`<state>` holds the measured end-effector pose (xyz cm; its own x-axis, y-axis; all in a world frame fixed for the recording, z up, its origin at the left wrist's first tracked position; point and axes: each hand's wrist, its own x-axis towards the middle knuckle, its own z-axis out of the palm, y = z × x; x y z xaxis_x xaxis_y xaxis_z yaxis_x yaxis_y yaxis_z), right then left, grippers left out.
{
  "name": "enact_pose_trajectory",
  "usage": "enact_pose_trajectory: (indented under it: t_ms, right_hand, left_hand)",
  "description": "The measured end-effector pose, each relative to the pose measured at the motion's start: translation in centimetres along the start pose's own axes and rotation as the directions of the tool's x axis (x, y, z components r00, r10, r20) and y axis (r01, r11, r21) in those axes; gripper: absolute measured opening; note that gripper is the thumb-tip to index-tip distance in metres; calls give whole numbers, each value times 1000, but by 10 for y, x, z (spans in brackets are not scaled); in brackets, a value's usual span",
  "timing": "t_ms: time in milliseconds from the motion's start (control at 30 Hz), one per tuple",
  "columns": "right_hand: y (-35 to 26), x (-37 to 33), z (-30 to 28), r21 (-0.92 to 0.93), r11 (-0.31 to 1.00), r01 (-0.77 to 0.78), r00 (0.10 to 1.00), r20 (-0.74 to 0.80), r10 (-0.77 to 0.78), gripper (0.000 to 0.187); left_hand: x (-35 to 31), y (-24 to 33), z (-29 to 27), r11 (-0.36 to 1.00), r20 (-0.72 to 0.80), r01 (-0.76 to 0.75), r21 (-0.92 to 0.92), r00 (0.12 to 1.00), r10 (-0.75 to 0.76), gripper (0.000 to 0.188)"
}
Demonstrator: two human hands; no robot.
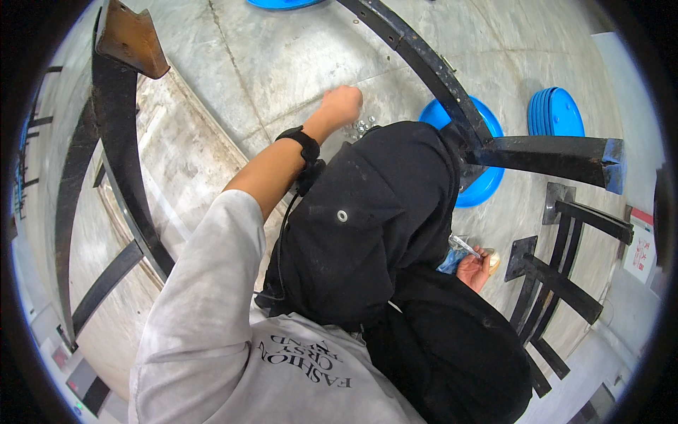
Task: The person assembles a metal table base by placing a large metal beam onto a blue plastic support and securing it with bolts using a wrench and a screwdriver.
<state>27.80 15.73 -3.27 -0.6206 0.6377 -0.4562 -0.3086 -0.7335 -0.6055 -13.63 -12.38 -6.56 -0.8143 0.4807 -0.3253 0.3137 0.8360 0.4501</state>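
Observation:
My left hand point(343, 104) is low over the concrete floor, its fingers curled in and closed. What they hold, if anything, is hidden. Just beside it lie several small shiny metal nuts point(361, 128). Beyond my bent leg, on the right, my right hand point(474, 271) is closed about the end of a slim silver wrench-like tool point(464, 245); the leg hides its forearm. A cream-coloured rounded thing point(494, 262) shows at its fingertips, and crumpled blue material point(449, 263) is close by. On my black trousers rests a small pale ring point(342, 215), washer-like.
A black metal bar frame point(431, 67) arches past my knee over a blue round basin point(487, 185). Stacked blue plastic stools or lids point(556, 112) stand farther right. Black metal frames with plates point(561, 283) are at right; another black frame point(120, 141) rises at left.

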Motion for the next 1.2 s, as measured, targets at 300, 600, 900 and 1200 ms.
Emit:
enact_pose_trajectory:
  t_ms: [300, 600, 900, 1200]
  right_hand:
    - [-1, -2, 3, 7, 1000, -13, 999, -35, 13, 21]
    - [-1, -7, 10, 23, 999, -32, 997, -72, 34, 21]
    - [-12, -17, -1, 9, 999, -49, 998, -25, 49, 22]
    - [-19, -18, -5, 33, 992, -119, 993, 2, 119, 23]
  left_hand:
    - [-3, 16, -8, 997, 33, -67, 37, 997, 66, 20]
    - [1, 7, 14, 958, -151, -255, -128, 960, 235, 23]
    - [-21, -18, 8, 889, -296, -232, -394, 948, 116, 25]
    - [-39, -24, 21, 878, -279, -199, -435, 957, 79, 32]
